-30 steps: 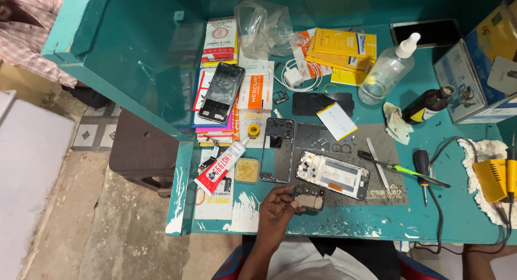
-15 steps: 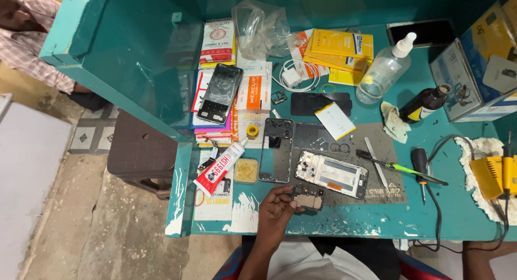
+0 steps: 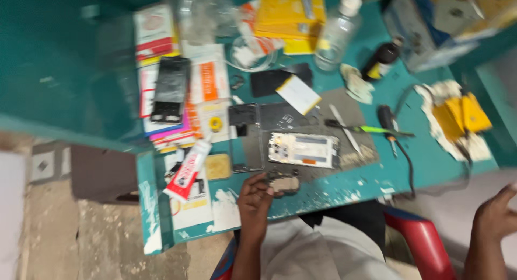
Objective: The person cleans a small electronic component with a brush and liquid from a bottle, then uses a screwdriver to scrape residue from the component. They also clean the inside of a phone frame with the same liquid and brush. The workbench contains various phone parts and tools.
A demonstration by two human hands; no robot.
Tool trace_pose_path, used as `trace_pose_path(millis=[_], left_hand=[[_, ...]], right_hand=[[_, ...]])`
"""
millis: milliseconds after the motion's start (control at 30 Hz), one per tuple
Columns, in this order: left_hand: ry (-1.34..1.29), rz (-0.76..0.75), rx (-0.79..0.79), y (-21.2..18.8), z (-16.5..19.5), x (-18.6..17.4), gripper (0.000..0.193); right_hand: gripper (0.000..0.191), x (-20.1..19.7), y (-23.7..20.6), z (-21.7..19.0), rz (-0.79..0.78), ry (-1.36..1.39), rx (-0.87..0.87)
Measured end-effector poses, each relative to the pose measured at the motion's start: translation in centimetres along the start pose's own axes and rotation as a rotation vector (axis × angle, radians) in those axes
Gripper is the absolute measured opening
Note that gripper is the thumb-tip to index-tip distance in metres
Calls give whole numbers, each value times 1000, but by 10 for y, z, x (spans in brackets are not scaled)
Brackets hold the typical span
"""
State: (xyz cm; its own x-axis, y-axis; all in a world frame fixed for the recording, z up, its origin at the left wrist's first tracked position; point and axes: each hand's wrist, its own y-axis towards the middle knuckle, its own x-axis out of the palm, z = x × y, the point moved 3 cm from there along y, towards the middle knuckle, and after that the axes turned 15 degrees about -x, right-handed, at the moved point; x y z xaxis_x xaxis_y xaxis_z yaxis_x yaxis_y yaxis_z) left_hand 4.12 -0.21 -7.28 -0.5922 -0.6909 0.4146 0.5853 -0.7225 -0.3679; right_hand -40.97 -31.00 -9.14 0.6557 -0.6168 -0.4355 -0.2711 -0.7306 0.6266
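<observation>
Fingers of the left hand (image 3: 257, 199) pinched a small dark phone part (image 3: 284, 182) at the teal table (image 3: 420, 150) edge, seemingly light, fragile, best held by its rim; the right hand (image 3: 495, 218) hung loosely open.

table (image 3: 414, 145): chipped teal paint | bottle (image 3: 335, 35): clear plastic | mat (image 3: 353, 110): matt grey, perhaps rubber

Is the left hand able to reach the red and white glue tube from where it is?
Probably yes. The left hand rests at the table edge, holding a small part, and the glue tube lies close to its left with nothing between them.
</observation>
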Motion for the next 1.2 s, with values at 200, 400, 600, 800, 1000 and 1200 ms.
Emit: trace_pose_path(millis=[200, 400, 600, 800, 1000, 1200], left_hand=[[-27, 3, 38, 1, -5, -15, 40], [-24, 26, 66, 4, -3, -18, 39], [-3, 29, 63, 3, 0, -18, 39], [28, 59, 77, 1, 4, -19, 39], [33, 58, 76, -1, 5, -19, 40], [26, 49, 88, -1, 5, -21, 40]], right_hand=[[16, -16, 19, -56, -227, 99, -594], [8, 6, 40, -118, -446, 8, -576], [24, 20, 54, -141, -559, 7, -574], [37, 24, 71, -159, -646, -127, -798], [23, 36, 90, -147, -804, -109, -924], [21, 44, 105, -149, -864, -215, -1035]])
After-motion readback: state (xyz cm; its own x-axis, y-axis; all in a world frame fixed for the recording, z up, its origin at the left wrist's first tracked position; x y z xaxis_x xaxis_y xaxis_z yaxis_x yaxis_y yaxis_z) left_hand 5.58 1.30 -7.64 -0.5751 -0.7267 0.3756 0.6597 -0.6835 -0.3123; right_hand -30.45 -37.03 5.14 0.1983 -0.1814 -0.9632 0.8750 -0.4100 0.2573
